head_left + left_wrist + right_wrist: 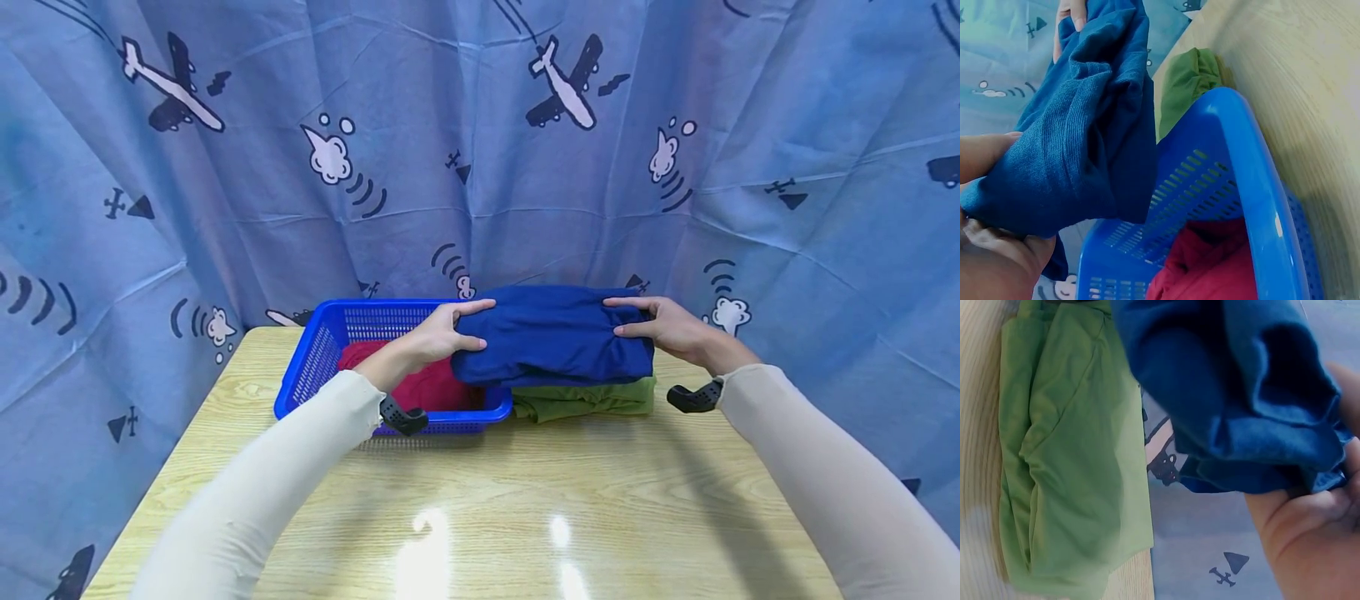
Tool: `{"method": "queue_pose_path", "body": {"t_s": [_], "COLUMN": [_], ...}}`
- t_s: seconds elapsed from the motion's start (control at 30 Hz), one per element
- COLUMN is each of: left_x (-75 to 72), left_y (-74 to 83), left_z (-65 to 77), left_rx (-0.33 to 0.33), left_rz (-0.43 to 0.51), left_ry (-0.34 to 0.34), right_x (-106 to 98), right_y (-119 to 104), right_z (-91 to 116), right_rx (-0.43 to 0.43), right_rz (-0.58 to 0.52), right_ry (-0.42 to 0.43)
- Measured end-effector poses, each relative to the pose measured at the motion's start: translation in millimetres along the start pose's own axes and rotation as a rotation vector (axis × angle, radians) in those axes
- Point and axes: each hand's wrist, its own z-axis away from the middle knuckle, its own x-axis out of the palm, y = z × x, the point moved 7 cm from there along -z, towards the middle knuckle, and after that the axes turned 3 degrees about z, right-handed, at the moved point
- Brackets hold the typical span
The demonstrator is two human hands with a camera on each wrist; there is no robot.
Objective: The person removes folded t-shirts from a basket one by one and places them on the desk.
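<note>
A folded dark blue garment (555, 337) is held up off the table between both hands. My left hand (441, 335) pinches its left end, thumb towards me; the left wrist view shows thumb and fingers around the fabric's edge (1054, 162). On the opposite end, my right hand (675, 329) grips the cloth the same way. Below the blue garment lies a folded green garment (592, 400) on the table, partly hidden in the head view. A crumpled red garment (427, 387) sits inside the blue plastic basket (300, 358), near my left forearm.
The basket stands on a light wooden table (480, 500), left of the green garment. A blue curtain (420, 125) printed with airplanes hangs behind the table and along its sides. Black bands circle both wrists.
</note>
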Motion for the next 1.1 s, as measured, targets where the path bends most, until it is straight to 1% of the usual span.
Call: {"method": "queue_pose_path", "body": {"t_s": [0.17, 0.27, 0.4, 0.47, 0.57, 0.67, 0.83, 1.1], "left_x": [6.6, 10.8, 17.9, 20.4, 23.0, 25.5, 31.8, 42.2], "left_y": [0.7, 1.3, 1.8, 2.2, 3.6, 6.5, 8.9, 11.9], "left_z": [-1.8, -3.7, -6.5, -7.6, -10.2, -12.5, -15.9, -19.7], "left_rx": [0.003, 0.012, 0.008, 0.001, 0.007, 0.018, 0.017, 0.009], "left_rz": [-0.006, -0.012, 0.004, -0.008, -0.053, -0.092, -0.081, -0.072], "left_ry": [0.002, 0.003, -0.005, 0.001, 0.014, 0.023, 0.013, -0.008], "right_x": [-5, -7, -10, -13, -18, -22, -25, -34], "right_y": [4, 8, 14, 16, 19, 21, 24, 30], "right_z": [3, 4, 7, 9, 11, 13, 16, 22], "right_rx": [0.012, 0.02, 0.025, 0.025, 0.024, 0.022, 0.02, 0.058], "right_rz": [0.029, -0.002, -0.024, -0.002, 0.026, 0.019, -0.026, 0.005], "right_ry": [0.004, -0.001, -0.012, -0.004, 0.013, 0.019, -0.005, -0.003]}}
